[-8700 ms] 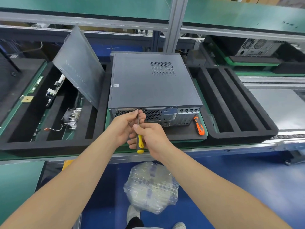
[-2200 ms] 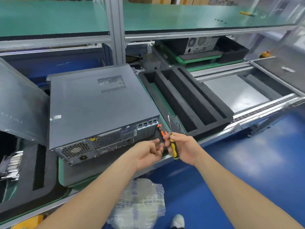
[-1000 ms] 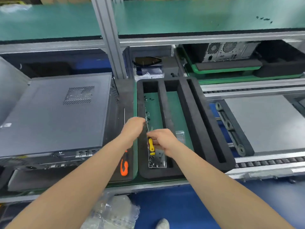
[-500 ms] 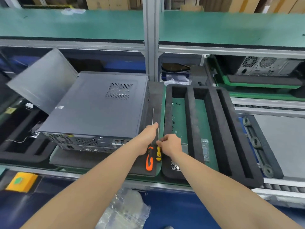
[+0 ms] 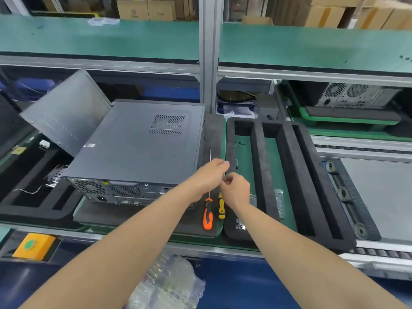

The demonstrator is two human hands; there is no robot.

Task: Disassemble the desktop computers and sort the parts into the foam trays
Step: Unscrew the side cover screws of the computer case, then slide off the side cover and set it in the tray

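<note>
The bench (image 5: 200, 243) in front of me is a green-matted line with aluminium rails. On it the desktop computer (image 5: 138, 148) lies flat, a grey sheet-metal box with a perforated vent patch on top. Its long axis runs near to far, and the rear panel with its fan grille and ports faces me. Right of it sits a black foam tray (image 5: 287, 166), coarse and matte, with three long slots running near to far. A loose grey side panel (image 5: 66, 112) leans tilted at the far left. My left hand (image 5: 209, 177) hovers palm down beside the computer's right edge, fingers nearly straight and relaxed. My right hand (image 5: 236, 190) is just beside it, fingers curled in; I cannot tell whether they pinch anything. Between computer and tray, the orange screwdriver (image 5: 207, 216) and yellow screwdriver (image 5: 221, 208) lie side by side, handles near, the orange one's thin shaft pointing far.
</note>
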